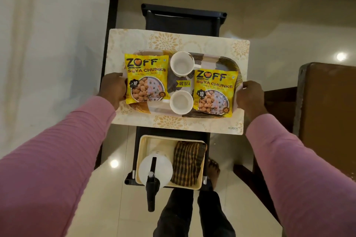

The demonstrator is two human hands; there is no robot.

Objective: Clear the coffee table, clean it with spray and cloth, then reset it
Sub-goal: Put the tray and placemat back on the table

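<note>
A patterned serving tray [215,59] lies on a cream floral placemat [192,42] on the dark narrow coffee table [183,19]. On the tray are two yellow soya chunk packets, one at the left [147,79] and one at the right [214,92], and two white cups, one farther [182,63] and one nearer [181,102]. My left hand [113,90] grips the tray's left end and my right hand [252,95] grips its right end. At the table's near end a cream tray [141,140] holds a white spray bottle [155,169] and a folded checked cloth [187,163].
A white bed or sofa surface [48,44] runs along the left. A brown wooden piece of furniture [327,106] stands at the right. Glossy tiled floor [269,31] surrounds the table. My legs and one foot [212,169] are at the table's near end.
</note>
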